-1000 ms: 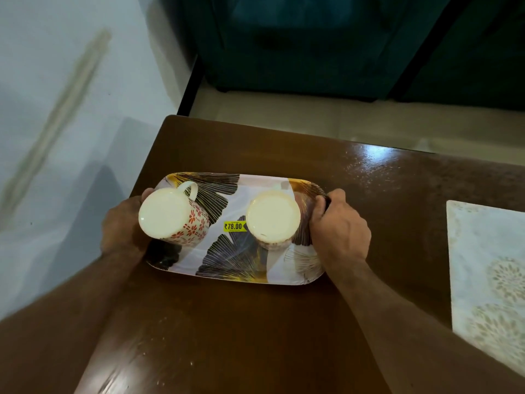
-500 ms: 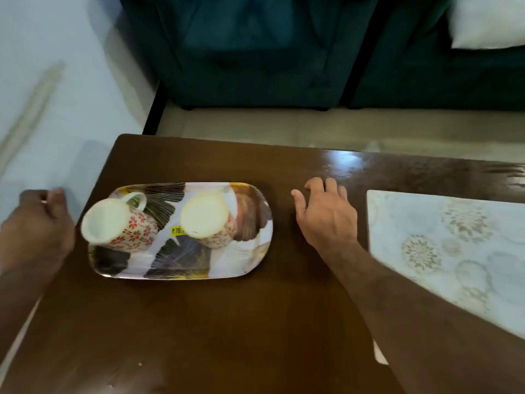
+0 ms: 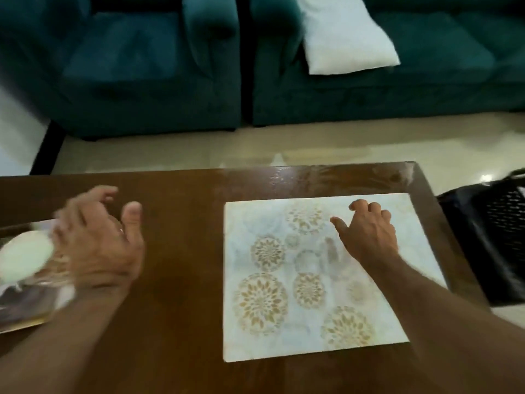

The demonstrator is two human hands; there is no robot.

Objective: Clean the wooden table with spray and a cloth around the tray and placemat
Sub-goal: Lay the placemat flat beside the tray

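1. Wooden table (image 3: 181, 280): dark brown and glossy, filling the lower part of the view. All places below are taken from the placemat.
2. Placemat (image 3: 284, 308): pale, square, with gold floral medallions, lying flat on the table's right half.
3. Right hand (image 3: 366, 231): over the placemat's far right quarter, palm down, thumb out to the left, fingers bent at the knuckles with tips toward the mat. It grips nothing. Contact with the mat cannot be told. The forearm runs back across the mat's near right corner.
4. Left hand (image 3: 99, 240): well left of the placemat, above bare table, motion-blurred. Fingers spread and loosely curved, thumb upright; nothing held.
5. Tray (image 3: 22, 311): far left of the placemat, at the frame edge, partly behind the left wrist. A cup (image 3: 24, 260) with a pale inside stands on it, blurred.
6. Beyond the placemat: teal sofa (image 3: 369, 89) with a white cushion (image 3: 343, 35).
7. Right of the placemat, off the table: a black mesh basket (image 3: 491, 237).
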